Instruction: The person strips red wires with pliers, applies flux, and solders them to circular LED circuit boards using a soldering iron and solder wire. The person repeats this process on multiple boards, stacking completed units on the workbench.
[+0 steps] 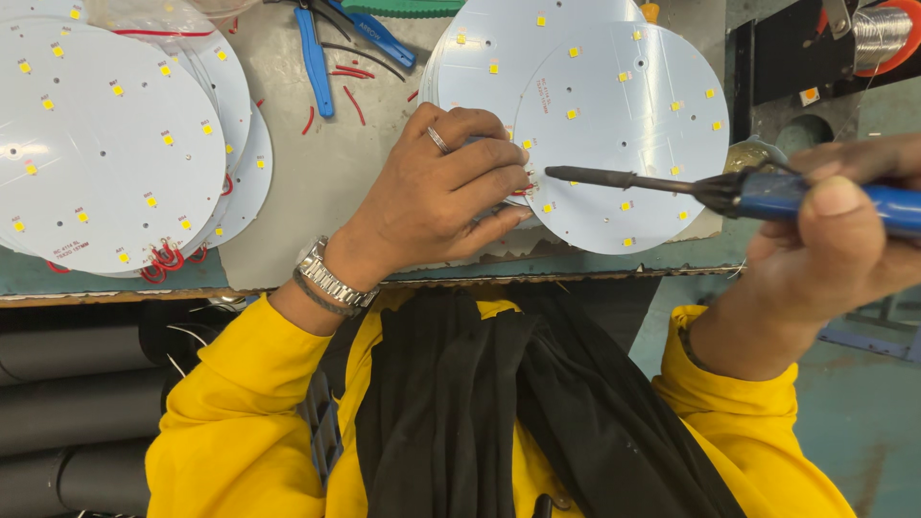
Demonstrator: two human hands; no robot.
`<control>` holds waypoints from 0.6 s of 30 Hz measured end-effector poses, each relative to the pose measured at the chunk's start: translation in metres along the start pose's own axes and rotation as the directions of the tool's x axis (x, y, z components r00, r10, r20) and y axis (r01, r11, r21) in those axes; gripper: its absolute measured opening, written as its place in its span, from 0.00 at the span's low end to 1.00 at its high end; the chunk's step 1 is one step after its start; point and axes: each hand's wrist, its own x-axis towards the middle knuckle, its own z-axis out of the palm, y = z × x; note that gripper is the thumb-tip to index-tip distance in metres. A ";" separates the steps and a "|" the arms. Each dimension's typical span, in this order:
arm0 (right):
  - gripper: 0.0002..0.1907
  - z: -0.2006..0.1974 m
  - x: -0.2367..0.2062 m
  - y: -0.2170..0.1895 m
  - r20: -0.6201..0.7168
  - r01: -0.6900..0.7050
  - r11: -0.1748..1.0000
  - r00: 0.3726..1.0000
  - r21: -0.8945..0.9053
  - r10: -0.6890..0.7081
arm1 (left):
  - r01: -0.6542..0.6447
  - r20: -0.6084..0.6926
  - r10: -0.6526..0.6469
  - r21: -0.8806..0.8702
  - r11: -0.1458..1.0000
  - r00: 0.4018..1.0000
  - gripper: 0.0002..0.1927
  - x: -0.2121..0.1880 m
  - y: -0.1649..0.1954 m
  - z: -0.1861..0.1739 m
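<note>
A round white circuit board (pixel 624 134) dotted with small yellow chips lies on the grey bench, on top of another like it. My left hand (pixel 436 192), with a ring and a metal wristwatch, presses its fingers down on the board's left edge, where short red wires (pixel 523 190) show. My right hand (pixel 835 240) grips the blue handle of a soldering iron (pixel 729 190). The iron's dark tip points left and sits just off my left fingertips, near the red wires.
A stack of similar round white boards (pixel 106 144) with red wire loops lies at the left. Blue-handled pliers (pixel 315 58) and loose red wire bits (pixel 350 86) rest at the back. A solder spool (pixel 883 34) stands far right. Dark tubes (pixel 77 384) lie under the bench.
</note>
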 end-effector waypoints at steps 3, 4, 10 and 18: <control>0.15 -0.001 0.000 -0.002 -0.001 -0.001 1.000 1.000 0.003 0.001 | -0.001 -0.002 0.001 -0.001 1.000 1.000 0.14 0.000 0.000 0.000; 0.14 -0.001 0.000 -0.003 -0.002 -0.002 1.000 1.000 0.000 0.002 | 0.000 -0.004 0.000 -0.003 1.000 1.000 0.14 0.000 0.000 0.000; 0.14 0.007 0.000 -0.006 0.009 -0.008 1.000 1.000 -0.014 0.008 | 0.000 -0.009 0.000 -0.004 1.000 1.000 0.13 0.000 0.000 0.001; 0.14 -0.028 -0.018 0.008 -0.032 0.041 0.999 0.999 0.007 -0.041 | 0.007 -0.008 -0.007 -0.009 1.000 1.000 0.15 -0.002 -0.001 0.001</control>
